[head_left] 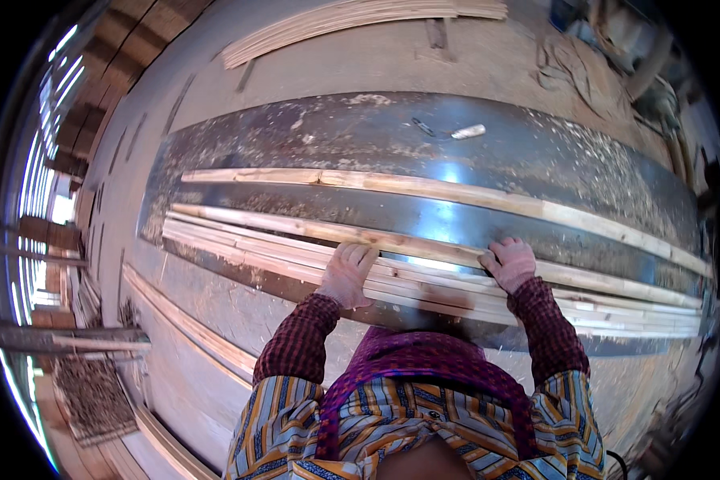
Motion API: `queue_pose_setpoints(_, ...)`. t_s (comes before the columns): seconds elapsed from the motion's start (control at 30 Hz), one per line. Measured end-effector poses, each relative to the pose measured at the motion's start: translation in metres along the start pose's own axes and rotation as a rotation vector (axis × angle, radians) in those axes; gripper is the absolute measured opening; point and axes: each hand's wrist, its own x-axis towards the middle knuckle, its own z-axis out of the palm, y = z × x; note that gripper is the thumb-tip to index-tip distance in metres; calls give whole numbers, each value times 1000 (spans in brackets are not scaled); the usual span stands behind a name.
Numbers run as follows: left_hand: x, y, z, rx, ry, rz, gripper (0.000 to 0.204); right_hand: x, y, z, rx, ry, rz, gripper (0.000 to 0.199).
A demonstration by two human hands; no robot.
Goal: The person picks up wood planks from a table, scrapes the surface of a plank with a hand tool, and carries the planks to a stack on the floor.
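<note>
Several long, thin wooden strips (240, 240) lie side by side along the near edge of a dark metal-topped table (240, 144). My left hand (349, 274) is closed over the far strip (288, 226) of this group, left of the middle. Farther right, my right hand (510, 264) has its fingers curled round the same strip. Both hands appear to be in pale gloves, and the undersides of their grips are hidden. Beyond them a single wooden strip (424, 186) lies apart, running nearly the table's full length.
A small white-handled tool (467, 131) rests near the table's far side, among scattered wood shavings (600, 160). Behind the table, a stack of long strips (360, 18) lies on low supports. More strips (186, 324) are on the floor at the left. Tangled cords (568, 68) lie at the far right.
</note>
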Motion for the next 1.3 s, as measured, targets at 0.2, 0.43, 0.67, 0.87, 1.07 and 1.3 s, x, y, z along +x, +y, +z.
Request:
queue_pose_setpoints(0.2,-5,-5,-5,-39,-24,3,114,22,-2,-7,38,152,-44,36)
queue_pose_setpoints(0.43,-10,-14,-1,-68,56,67,112,114,-3,-22,-155,-38,65,67)
queue_pose_setpoints(0.67,-16,-16,-6,-85,48,69,111,166,-9,-23,-120,-337,8,68)
queue_pose_setpoints(0.87,-17,-17,-4,-78,83,56,109,164,0,-29,34,-457,-178,53)
queue_pose_setpoints(1.07,-17,-19,-3,-103,91,73,105,153,-8,-37,65,-508,-105,51)
queue_pose_setpoints(1.3,-21,-21,1,-135,95,57,104,143,-22,-28,-35,-440,-49,48)
